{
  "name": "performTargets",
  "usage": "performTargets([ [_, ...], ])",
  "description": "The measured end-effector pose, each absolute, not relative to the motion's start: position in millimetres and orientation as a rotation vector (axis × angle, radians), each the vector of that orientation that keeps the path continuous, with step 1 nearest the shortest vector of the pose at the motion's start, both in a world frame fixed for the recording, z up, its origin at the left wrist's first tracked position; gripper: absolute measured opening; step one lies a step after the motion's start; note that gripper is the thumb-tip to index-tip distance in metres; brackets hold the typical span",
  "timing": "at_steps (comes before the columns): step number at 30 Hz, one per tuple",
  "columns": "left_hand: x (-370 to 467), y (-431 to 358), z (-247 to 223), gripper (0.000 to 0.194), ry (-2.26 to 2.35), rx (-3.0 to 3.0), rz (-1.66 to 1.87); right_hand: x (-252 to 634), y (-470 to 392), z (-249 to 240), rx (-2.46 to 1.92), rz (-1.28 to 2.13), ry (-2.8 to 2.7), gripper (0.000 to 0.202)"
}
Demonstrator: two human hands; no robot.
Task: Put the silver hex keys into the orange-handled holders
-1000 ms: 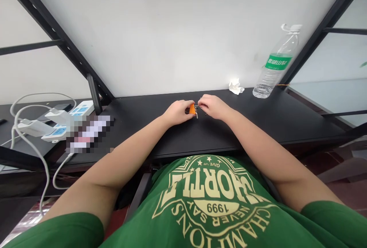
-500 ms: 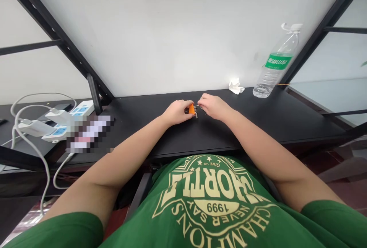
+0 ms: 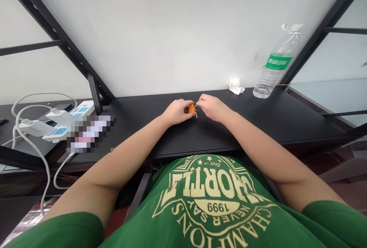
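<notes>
An orange hex key holder (image 3: 192, 108) is pinched between the thumb and fingers of my left hand (image 3: 176, 111), just above the black desk. Several silver bent hex keys (image 3: 196, 111) stick out of its right side, with their ends pointing toward me. My right hand (image 3: 211, 106) is closed at the right of the holder, its fingertips pinched close to the upper keys. A thin hex key in those fingers is almost wholly hidden by them.
A clear water bottle (image 3: 273, 68) stands at the back right of the black desk (image 3: 177, 141), with a crumpled tissue (image 3: 236, 86) beside it. At left lie a blurred phone-like slab (image 3: 90, 134), a white power strip (image 3: 83, 109) and white cables (image 3: 37, 150).
My right hand has shifted slightly left, closer to the holder. The thin silver key that showed between the hands is now mostly hidden. My left hand has stayed put.
</notes>
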State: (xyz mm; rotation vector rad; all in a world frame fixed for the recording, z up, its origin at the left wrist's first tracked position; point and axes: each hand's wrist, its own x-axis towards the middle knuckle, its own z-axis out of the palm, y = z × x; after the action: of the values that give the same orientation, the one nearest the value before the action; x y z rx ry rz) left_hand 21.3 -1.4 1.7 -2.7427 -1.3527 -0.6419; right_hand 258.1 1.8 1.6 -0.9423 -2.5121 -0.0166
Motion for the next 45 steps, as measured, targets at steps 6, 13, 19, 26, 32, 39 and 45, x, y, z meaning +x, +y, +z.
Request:
performTargets([
  [6,24.8,-4.4,3.6,0.032,-1.226,-2.777,-0.695,252.0,7.5,-5.0,-0.760,0.232,-2.338,0.022],
  [13,26.0,-8.6,4.2,0.041,-1.151,-2.772,-0.973,255.1,12.4,-2.1,-0.756,1.255,-1.756,0.027],
  [19,30.3,-12.2,3.8,0.042,-1.054,-2.733,-0.909,254.6,10.4,-1.3,-0.698,1.737,-1.603,0.055],
  [26,22.8,-3.0,0.8,0.051,-1.276,-2.704,-0.861,267.9,15.4,5.6,-1.205,0.819,-2.103,0.026],
  [32,13.2,7.7,-5.8,0.054,-1.460,-2.753,-0.850,266.9,22.7,-2.5,-1.553,0.377,-2.399,0.005],
  [39,14.9,6.7,-4.2,0.054,-1.495,-2.753,-0.814,255.0,7.3,6.6,-1.683,0.276,-2.556,0.005],
  [45,14.6,6.6,-5.2,0.055,-1.490,-2.750,-0.787,254.6,2.7,11.2,-1.656,0.392,-2.590,0.009],
])
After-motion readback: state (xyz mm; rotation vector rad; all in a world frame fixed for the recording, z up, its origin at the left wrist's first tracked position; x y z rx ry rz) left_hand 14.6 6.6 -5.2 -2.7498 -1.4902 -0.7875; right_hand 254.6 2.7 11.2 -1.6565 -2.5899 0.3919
